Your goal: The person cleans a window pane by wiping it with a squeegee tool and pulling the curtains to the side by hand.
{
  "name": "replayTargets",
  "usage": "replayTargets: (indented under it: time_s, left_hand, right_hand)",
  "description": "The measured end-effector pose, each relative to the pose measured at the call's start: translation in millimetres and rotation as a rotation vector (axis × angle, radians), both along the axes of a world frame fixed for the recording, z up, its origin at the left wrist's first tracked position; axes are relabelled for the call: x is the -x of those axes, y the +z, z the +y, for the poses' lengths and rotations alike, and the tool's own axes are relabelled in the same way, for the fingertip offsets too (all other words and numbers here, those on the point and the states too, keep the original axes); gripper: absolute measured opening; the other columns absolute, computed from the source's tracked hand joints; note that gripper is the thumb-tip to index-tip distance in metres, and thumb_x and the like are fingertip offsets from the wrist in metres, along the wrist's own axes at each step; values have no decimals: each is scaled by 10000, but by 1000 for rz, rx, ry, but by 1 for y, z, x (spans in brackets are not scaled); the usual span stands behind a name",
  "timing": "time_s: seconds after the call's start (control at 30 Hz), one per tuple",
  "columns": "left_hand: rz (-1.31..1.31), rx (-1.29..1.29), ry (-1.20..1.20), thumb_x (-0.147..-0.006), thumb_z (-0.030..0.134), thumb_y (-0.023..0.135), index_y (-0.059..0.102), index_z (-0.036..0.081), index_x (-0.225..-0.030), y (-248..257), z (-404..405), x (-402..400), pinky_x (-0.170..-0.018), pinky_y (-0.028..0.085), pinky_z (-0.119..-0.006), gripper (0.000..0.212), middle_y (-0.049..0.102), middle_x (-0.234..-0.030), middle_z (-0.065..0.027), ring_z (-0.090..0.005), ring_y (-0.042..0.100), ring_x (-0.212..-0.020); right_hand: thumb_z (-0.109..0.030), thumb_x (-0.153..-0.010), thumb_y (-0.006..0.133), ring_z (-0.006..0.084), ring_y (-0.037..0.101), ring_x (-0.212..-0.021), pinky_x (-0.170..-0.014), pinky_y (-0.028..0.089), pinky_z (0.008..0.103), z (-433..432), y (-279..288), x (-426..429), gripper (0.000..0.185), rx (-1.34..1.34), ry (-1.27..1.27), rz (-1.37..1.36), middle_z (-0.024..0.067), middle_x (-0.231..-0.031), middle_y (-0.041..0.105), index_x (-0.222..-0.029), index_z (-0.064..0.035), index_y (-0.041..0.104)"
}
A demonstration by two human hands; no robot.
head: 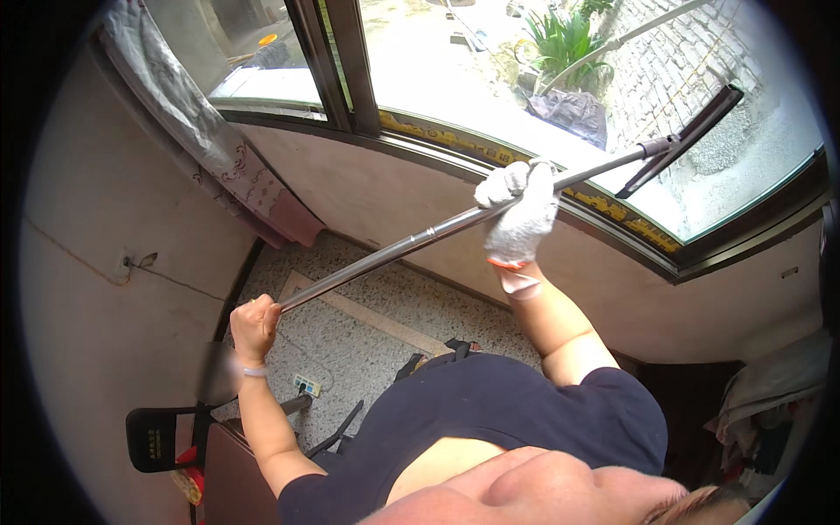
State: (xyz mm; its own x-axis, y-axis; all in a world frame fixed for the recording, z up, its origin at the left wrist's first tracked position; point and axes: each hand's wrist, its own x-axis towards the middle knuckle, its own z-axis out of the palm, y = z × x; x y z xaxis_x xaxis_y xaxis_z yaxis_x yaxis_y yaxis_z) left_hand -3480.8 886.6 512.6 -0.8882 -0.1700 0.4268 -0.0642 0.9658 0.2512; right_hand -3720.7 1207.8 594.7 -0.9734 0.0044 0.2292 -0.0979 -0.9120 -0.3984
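Observation:
A window squeegee on a metal telescopic pole (394, 251) slants across the view, its dark blade head (705, 125) up at the right. The head lies in front of the right window pane (453, 98); whether the blade touches the glass I cannot tell. My left hand (253, 326), bare with a ring and a bracelet, is closed around the pole's lower end. Farther up, my right hand (524, 209) grips the shaft in a white knitted glove with an orange cuff edge. The pole's joint shows between both hands.
Below the pane runs the window sill track (453, 136) with yellow printed tape. A curtain (197, 131) hangs at the left. On the speckled floor lies a power strip (307, 386) with a cord, near a black chair (152, 440) and brown furniture (236, 479). Cloth items (764, 387) are piled right.

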Motion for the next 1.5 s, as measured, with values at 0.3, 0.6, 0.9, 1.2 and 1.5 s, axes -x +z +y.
replayTargets:
  time_s: [0.3, 0.6, 0.9, 1.2, 1.5]
  left_hand:
    - [29, 153, 361, -1002, 442, 237, 388, 23, -664, -28, -68, -163, -515, 313, -461, 559, 358, -617, -198, -408, 419, -561]
    - [96, 71, 561, -998, 449, 276, 403, 12, -649, -34, -21, -201, -490, 310, -472, 574, 377, -569, -213, -416, 413, -516]
    - [-21, -135, 469, -950, 540, 345, 415, 37, -591, -54, 26, -183, -482, 346, -439, 622, 436, -546, -167, -393, 478, -523]
    - [86, -166, 623, -977, 469, 337, 466, 20, -641, -39, 57, -186, -505, 364, -478, 576, 463, -571, -215, -440, 508, -579]
    - [-416, -1515, 143, -944, 521, 424, 541, 3, -729, -40, 135, -179, -439, 391, -292, 573, 505, -536, -54, -158, 491, -456]
  right_hand:
    - [-248, -997, 368, 154, 486, -409, -349, 483, 304, -167, -20, -35, 157, -60, 246, 99, 23, -575, 435, -925, -115, 408]
    - [-251, -967, 457, 190, 506, -422, -388, 468, 346, -250, -34, -44, 210, -162, 532, -9, 64, -612, 478, -1050, -93, 345]
    - [-243, -988, 419, 184, 554, -482, -444, 525, 338, -128, -44, -55, 230, -255, 470, 27, 52, -620, 485, -825, -82, 404]
    - [-270, -960, 474, 197, 532, -507, -470, 518, 395, -204, 0, -36, 207, -394, 596, 137, 49, -661, 464, -877, -103, 382]
    - [-260, -969, 473, 101, 337, -433, -382, 282, 242, -137, 25, -34, 188, -106, 933, -31, -12, -624, 377, -843, -150, 385]
